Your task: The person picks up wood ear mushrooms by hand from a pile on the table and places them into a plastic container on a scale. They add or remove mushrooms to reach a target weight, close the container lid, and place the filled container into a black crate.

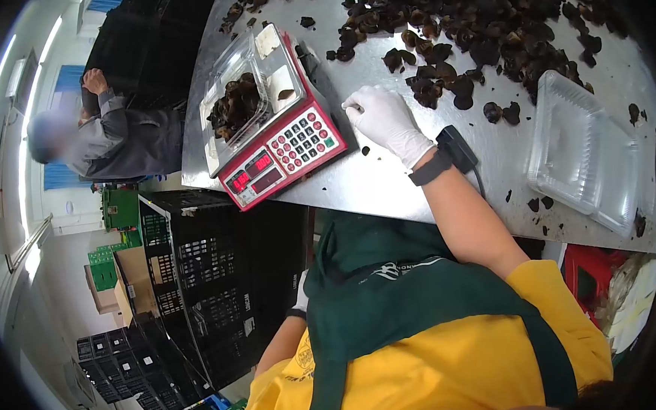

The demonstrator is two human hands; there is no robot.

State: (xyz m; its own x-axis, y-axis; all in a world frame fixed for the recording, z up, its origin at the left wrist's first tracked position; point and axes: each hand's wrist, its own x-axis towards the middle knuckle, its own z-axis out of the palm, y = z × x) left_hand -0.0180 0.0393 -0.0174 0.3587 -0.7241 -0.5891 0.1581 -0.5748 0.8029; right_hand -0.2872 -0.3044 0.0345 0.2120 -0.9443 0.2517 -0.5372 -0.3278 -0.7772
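My right hand (389, 123), in a white glove, rests over the metal table with its fingers curled in and nothing visible in them. To its left stands a red and white digital scale (272, 156) with lit red digits. On the scale's pan lies an open clear plastic box (263, 104) holding dark, wrinkled, fungus-like pieces (236, 105). My left hand (302, 291), also gloved, hangs low beside the green apron, mostly hidden, its fingers out of sight. Beyond my right hand spreads a large pile of similar dark pieces (482, 15).
An empty clear clamshell box (584, 155) lies open at the table's right. A black device with a cable (456, 150) sits beside my right wrist. Black crates (211, 265) are stacked at left below the table. Another person (125, 138) in grey stands at the far left.
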